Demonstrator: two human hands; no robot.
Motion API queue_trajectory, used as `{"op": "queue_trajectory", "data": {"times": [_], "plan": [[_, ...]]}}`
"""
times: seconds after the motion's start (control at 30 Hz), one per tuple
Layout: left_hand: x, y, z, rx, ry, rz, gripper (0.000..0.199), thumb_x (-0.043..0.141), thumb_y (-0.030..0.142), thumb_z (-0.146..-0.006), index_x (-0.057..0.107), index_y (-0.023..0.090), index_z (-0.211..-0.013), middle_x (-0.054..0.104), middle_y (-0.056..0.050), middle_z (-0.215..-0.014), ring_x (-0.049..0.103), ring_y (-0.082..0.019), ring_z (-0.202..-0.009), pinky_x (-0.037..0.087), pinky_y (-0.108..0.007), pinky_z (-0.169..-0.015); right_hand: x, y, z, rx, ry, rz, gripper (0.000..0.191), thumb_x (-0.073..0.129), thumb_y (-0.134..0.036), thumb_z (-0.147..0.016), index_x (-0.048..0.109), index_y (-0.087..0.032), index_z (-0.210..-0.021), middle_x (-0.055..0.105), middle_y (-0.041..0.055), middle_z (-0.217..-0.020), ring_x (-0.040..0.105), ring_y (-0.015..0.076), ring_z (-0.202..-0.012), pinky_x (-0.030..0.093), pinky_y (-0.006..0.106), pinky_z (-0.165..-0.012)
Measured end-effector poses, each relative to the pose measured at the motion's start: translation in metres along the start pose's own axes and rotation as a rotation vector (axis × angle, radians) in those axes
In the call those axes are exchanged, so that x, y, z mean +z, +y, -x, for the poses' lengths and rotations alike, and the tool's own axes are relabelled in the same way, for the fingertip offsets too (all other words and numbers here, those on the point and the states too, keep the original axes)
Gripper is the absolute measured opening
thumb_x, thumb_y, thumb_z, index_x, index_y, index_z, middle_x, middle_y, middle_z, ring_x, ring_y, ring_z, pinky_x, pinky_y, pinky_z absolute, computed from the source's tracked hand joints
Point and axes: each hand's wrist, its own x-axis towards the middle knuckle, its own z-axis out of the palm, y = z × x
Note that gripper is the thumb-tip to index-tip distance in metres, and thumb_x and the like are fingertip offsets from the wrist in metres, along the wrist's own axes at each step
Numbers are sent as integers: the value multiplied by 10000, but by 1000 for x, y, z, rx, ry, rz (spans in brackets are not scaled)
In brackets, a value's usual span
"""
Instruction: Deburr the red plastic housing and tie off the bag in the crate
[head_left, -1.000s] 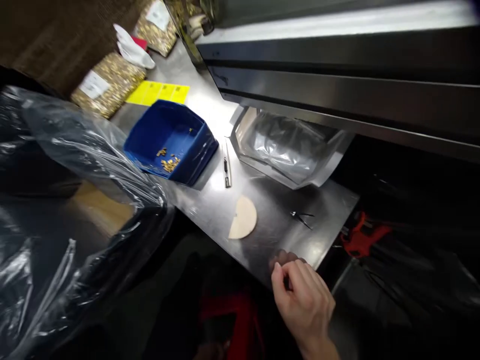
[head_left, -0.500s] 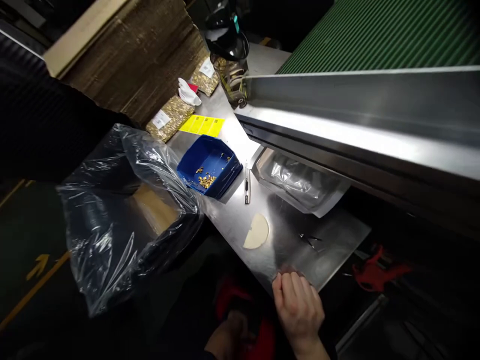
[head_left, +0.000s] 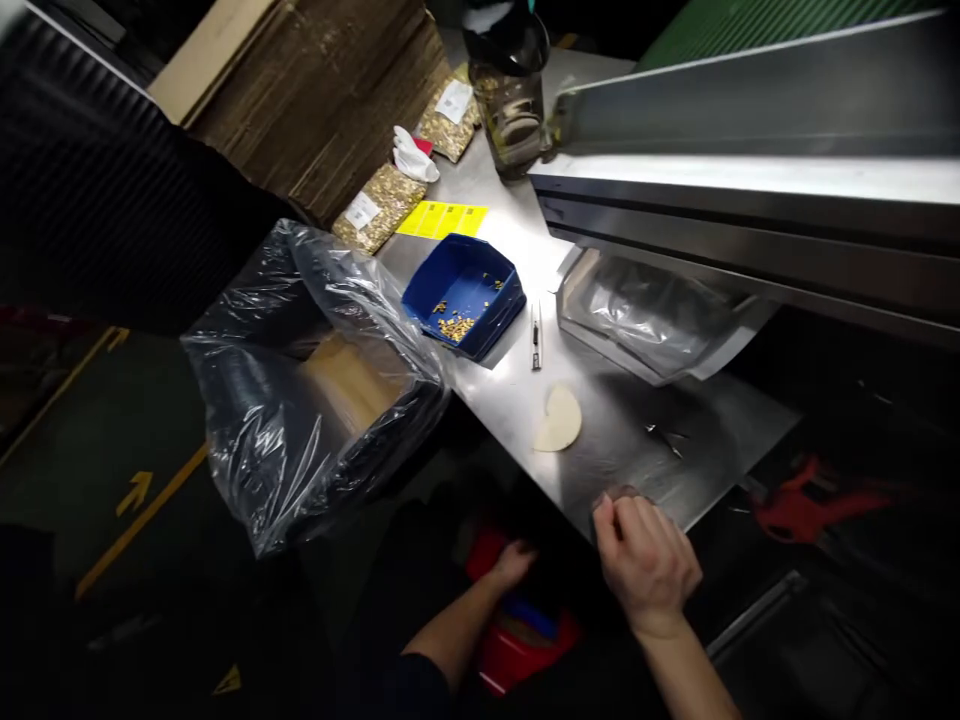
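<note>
My right hand [head_left: 649, 553] is closed at the near edge of the metal table [head_left: 600, 490], its fingers curled under. Anything inside it is hidden. Below the table, my left hand [head_left: 516, 563] reaches beside a red bin [head_left: 525, 655] with something blue in it. Shadow and blur hide its fingers. On the tabletop nearest my right hand lie small dark snips [head_left: 666, 440] and a pale, partly round flat piece [head_left: 559, 420]. Farther back are a slim knife-like tool [head_left: 535, 345] and a blue tray [head_left: 487, 335] holding small gold-coloured parts.
A box lined with clear plastic [head_left: 262, 470] stands left of the table. Filled bags [head_left: 381, 205], a white glove [head_left: 414, 158], yellow labels [head_left: 442, 218] and a dark jar [head_left: 517, 120] are behind. A plastic-lined tray [head_left: 645, 310] sits under a metal machine rail [head_left: 750, 190]. Red-handled equipment [head_left: 810, 500] is at right.
The view has shifted, so the table scene sits farther right and higher. My left forearm and hand show more clearly beside the red bin. My right hand stays closed at the table edge.
</note>
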Motion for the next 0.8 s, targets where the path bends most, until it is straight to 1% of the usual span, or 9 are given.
{"op": "queue_trajectory", "data": {"times": [0.1, 0.17, 0.23, 0.33, 0.43, 0.53, 0.6, 0.7, 0.8], "plan": [[-38, 25, 5, 197, 45, 267, 476, 582, 493, -1011, 566, 193, -1380, 658, -132, -1301, 682, -265, -1094, 587, -493, -945, 5, 2, 4, 40, -6, 13, 339, 552, -330, -1012, 507, -232, -691, 557, -6, -656, 519, 165, -683, 356, 323, -710], [-74, 50, 13, 391, 80, 454, 574, 461, 581, -1038, 465, 221, -1485, 616, -142, -1397, 663, -274, -1172, 573, -501, -984, 8, 3, 5, 78, -15, -9, 363, 520, -358, -1014, 499, -227, -676, 561, 2, -658, 516, 164, -684, 335, 324, -697], [-112, 76, 18, 554, 136, 604, 599, 365, 635, -1045, 428, 271, -1517, 584, -125, -1453, 644, -264, -1214, 571, -482, -993, 10, 4, 5, 111, -10, -21, 377, 513, -375, -998, 480, -222, -654, 557, 9, -660, 498, 163, -675, 297, 332, -663], [-153, 99, 14, 638, 245, 741, 532, 469, 576, -1037, 516, 230, -1438, 600, -131, -1407, 662, -256, -1144, 590, -461, -943, 13, 3, 6, 164, 12, -6, 347, 517, -359, -977, 499, -211, -664, 581, 25, -704, 470, 163, -680, 230, 342, -625], [-163, 97, 1, 552, 320, 774, 390, 612, 418, -1010, 597, 172, -1312, 650, -112, -1271, 680, -233, -1032, 610, -426, -866, 13, 0, 7, 220, 8, -6, 298, 517, -332, -971, 571, -196, -711, 612, 48, -767, 460, 169, -703, 200, 341, -621], [-157, 79, -6, 419, 329, 756, 292, 662, 336, -988, 638, 148, -1210, 678, -84, -1150, 685, -201, -931, 618, -375, -787, 3, -11, 7, 270, -2, -12, 274, 512, -282, -969, 613, -174, -739, 624, 73, -797, 459, 174, -711, 205, 338, -628], [-154, 69, -5, 353, 309, 750, 263, 666, 322, -987, 645, 142, -1177, 684, -71, -1098, 684, -183, -878, 617, -345, -743, -7, -27, 6, 299, -12, -27, 281, 517, -260, -974, 618, -161, -731, 621, 78, -779, 458, 167, -683, 232, 328, -621], [-158, 64, -4, 294, 258, 760, 258, 662, 320, -990, 644, 143, -1177, 686, -69, -1085, 683, -173, -857, 617, -333, -724, -16, -65, 3, 273, -41, -79, 270, 562, -315, -997, 634, -155, -793, 626, 40, -793, 490, 141, -652, 338, 287, -610], [-161, 64, -10, 241, 211, 783, 276, 667, 331, -985, 647, 147, -1190, 681, -70, -1123, 689, -200, -911, 619, -352, -758, -5, -119, -10, 156, -96, -142, 308, 552, -419, -1033, 656, -155, -913, 639, 0, -835, 574, 123, -683, 469, 267, -640]]}}
